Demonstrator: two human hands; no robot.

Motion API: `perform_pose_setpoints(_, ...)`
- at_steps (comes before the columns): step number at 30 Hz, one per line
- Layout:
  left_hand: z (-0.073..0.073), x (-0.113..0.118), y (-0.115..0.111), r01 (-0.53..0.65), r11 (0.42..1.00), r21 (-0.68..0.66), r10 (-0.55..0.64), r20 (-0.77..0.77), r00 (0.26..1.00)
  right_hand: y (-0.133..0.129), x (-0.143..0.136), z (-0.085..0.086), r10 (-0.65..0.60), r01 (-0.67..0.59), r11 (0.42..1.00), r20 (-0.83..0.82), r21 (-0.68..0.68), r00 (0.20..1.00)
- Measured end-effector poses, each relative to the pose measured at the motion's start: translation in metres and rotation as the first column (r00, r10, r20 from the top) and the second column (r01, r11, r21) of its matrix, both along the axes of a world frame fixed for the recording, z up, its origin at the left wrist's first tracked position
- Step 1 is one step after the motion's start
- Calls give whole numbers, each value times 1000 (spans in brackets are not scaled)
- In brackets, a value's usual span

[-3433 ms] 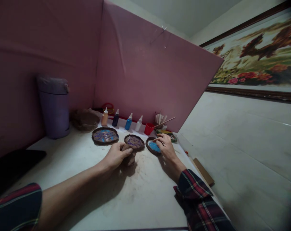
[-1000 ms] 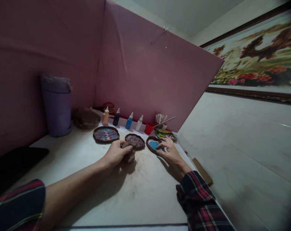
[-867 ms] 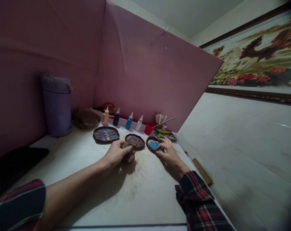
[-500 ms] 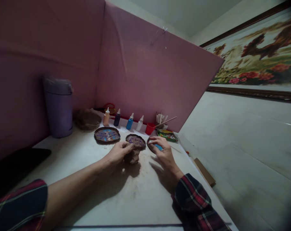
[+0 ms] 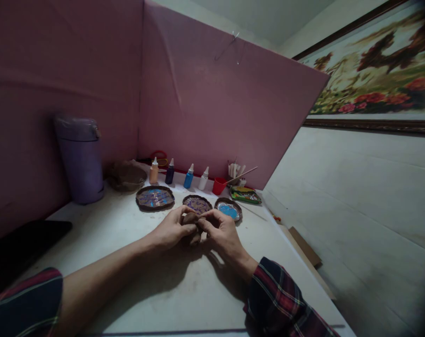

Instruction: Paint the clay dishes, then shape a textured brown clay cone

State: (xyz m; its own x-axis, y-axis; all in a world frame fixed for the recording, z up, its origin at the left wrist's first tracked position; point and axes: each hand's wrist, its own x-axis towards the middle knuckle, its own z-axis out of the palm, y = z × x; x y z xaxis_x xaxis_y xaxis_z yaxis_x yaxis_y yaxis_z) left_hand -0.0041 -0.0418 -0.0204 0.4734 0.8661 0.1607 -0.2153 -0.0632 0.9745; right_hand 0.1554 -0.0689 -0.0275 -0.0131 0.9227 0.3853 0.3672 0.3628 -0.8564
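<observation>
A lumpy piece of brown clay (image 5: 194,239) is held above the white table, largely covered by fingers. My left hand (image 5: 173,228) is closed around its left side, thumb toward me. My right hand (image 5: 221,230) pinches the clay's right edge between thumb and fingers. Just behind them lies a round clay dish with purple marks (image 5: 197,202), its near edge partly hidden by the hands. A smaller clay dish with a blue middle (image 5: 228,210) sits to its right. Left of both is a wider clay dish streaked blue and purple (image 5: 155,198).
Paint bottles in orange (image 5: 153,173), dark purple (image 5: 169,173), blue (image 5: 189,178) and white (image 5: 204,180) stand behind the dishes. A red cup (image 5: 219,186) and a green packet (image 5: 246,195) are farther right. A purple tumbler (image 5: 79,164) and a wrapped brown mass (image 5: 128,177) stand left.
My right hand has left the blue-centred dish and moved left onto the clay in my left hand. That dish is now uncovered. The view has shifted slightly.
</observation>
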Motion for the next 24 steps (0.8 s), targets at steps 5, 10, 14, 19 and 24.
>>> perform_pose_setpoints(5,2,-1,-1,55,998,27,-53,-72,996,-4,1,4,7,-8,1000,-66,-19,998)
perform_pose_setpoints(10,-1,-2,3,102,994,-27,-104,-48,993,-6,4,1,-55,35,972,81,231,995)
perform_pose_setpoints(14,-3,-2,3,62,996,-67,-63,-10,998,-7,5,1,-58,15,926,103,378,993)
perform_pose_setpoints(19,-5,-3,5,15,999,-37,-16,-21,1000,-9,2,4,-16,-18,919,84,395,996)
perform_pose_setpoints(24,-2,-2,1,63,998,-18,-64,-41,997,-11,2,3,-18,-23,934,110,358,994)
